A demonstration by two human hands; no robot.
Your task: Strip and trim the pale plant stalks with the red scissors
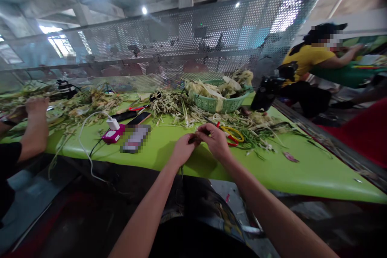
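Observation:
In front of me my left hand [183, 150] and my right hand [216, 142] meet over the front part of the green table [290, 173]. Both are closed in a pinch around a small, brownish piece of dried plant [194, 140], mostly hidden by the fingers. A thin strand [182, 170] hangs below my left hand. Just beyond my right hand, scissors with red and yellow handles [234, 135] lie among green stems [256, 139]. Behind them, pale dried plant matter [231, 86] fills a green plastic basket [208, 104].
Phones [136, 139] and a pink power adapter [113, 134] with a white cable sit at left. Beyond them lies a red-handled tool [137, 108]. A co-worker's hand [38, 107] is at far left; another person [311, 64] sits right. A perforated metal screen [169, 48] stands behind.

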